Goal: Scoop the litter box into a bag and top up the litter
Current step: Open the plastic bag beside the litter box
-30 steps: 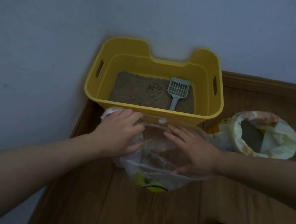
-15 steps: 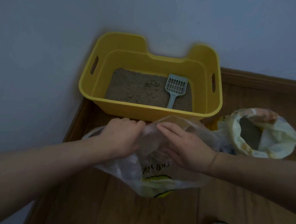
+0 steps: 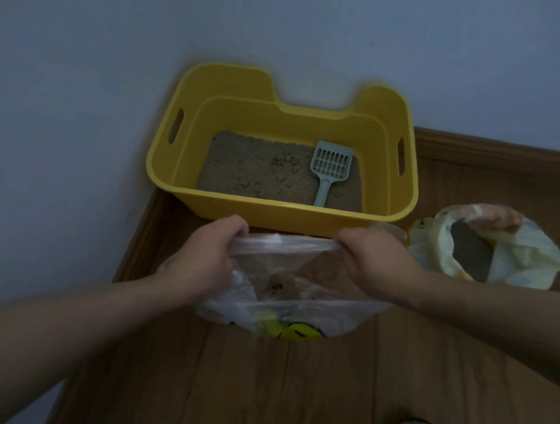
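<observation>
Bag rim taut btwn left hand, right hand fingers.

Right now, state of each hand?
Left hand: closed, gripping the left side of the clear bag's rim.
Right hand: closed, gripping the right side of the same rim, stretched taut between the two.
</observation>
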